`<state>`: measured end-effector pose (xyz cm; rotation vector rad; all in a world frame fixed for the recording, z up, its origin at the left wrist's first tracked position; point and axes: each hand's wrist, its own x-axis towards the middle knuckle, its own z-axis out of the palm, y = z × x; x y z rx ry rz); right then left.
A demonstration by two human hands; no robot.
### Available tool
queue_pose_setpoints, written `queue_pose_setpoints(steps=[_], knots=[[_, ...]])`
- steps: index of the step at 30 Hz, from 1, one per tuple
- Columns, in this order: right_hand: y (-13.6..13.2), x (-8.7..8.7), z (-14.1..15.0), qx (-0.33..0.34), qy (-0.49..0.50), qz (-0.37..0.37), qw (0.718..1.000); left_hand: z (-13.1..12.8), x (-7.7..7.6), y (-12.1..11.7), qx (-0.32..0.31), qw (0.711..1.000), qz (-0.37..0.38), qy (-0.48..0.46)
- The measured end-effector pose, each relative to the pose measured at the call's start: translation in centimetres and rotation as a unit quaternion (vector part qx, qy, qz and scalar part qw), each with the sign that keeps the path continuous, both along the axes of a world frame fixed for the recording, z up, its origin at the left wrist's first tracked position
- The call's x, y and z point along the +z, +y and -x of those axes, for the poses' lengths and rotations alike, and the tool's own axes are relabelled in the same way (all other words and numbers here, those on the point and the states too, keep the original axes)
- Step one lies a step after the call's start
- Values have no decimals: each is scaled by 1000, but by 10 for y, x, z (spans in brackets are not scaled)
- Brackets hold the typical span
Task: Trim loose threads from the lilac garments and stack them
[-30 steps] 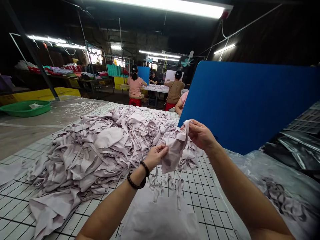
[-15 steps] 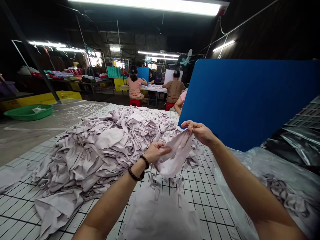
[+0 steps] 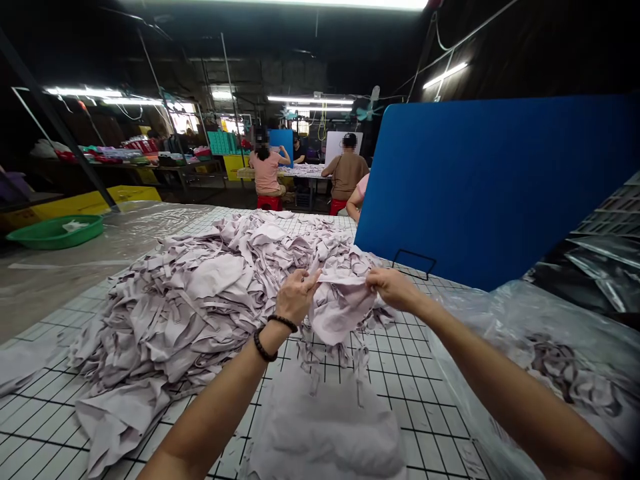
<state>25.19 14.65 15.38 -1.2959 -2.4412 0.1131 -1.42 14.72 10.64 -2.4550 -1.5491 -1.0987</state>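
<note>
A pale lilac-grey fabric piece point(image 3: 340, 313) hangs stretched between my two hands above the table. Its left upper edge is pinched by my left hand point(image 3: 299, 293), which wears two dark beaded bracelets on the wrist. At the right, the closed fingers of my right hand point(image 3: 395, 288) grip the opposite corner. Right behind and to the left rises a large heap of similar fabric pieces point(image 3: 200, 313). Below my hands, near me, lies a flat stack of the same fabric point(image 3: 327, 427), with narrow straps spread at its far end.
The table point(image 3: 420, 387) has a white top with a black grid. A blue board point(image 3: 490, 193) stands at the right on a wire stand. A clear plastic bag point(image 3: 480, 333) with fabric lies on the right, a green basin point(image 3: 57, 232) at far left. Several people sit beyond.
My right hand has come down and the fabric piece is now held level between both hands. My left hand has shifted slightly up and left, onto its upper edge.
</note>
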Motion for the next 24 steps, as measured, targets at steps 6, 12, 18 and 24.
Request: queue_pose_setpoints(steps=[6,12,18,24], knots=[[-82,-72,34,103,-152,-51,982,32,-66,-58,-49,996,3,75],[-126,-130,58,121,-143,-99,977,59,-107,-119,-127,988,19,82],[-128,-139,57,107,-120,-118,980,65,-114,-135,-104,990,58,72],[-102,-137,44,-23,-11,-132,991,61,-97,-124,-77,992,73,-71]])
